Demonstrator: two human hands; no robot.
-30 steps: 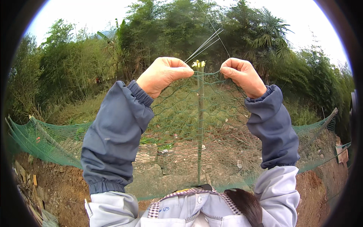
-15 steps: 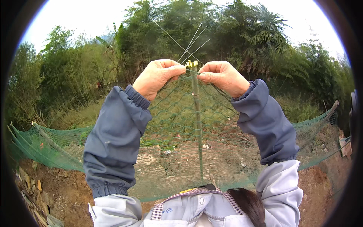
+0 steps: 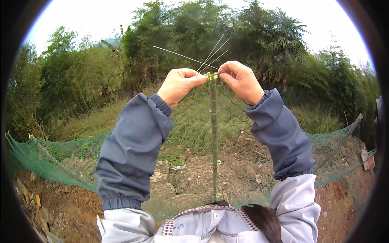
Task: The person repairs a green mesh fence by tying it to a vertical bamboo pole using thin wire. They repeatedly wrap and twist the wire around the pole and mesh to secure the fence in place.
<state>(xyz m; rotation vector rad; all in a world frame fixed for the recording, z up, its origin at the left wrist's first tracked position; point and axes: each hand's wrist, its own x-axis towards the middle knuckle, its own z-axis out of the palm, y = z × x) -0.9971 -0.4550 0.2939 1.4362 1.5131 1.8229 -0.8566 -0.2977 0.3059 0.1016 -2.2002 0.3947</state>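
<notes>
Both my hands are raised at the top of an upright bamboo stake (image 3: 214, 121), whose upper end is split and pale yellow. On its left side my left hand (image 3: 180, 86) is closed in a pinch on the upper edge of a green net (image 3: 190, 115). Across the stake, my right hand (image 3: 242, 82) pinches the same edge with thumb and forefinger. Several thin silvery wires (image 3: 213, 50) cross above the stake, their lower ends running to my fingertips. Which hand grips which wire I cannot tell.
The net sags away to both sides, toward a slanting stake (image 3: 40, 143) at the left and another post (image 3: 358, 120) at the right. Behind it lie rubble and tall grass (image 3: 93, 121). Brown soil (image 3: 77, 200) and scrap wood (image 3: 38, 200) show at the lower left.
My hands and the stake's top now appear slightly lower and farther right. The right hand has turned over the stake's tip, and the long wire slants less steeply.
</notes>
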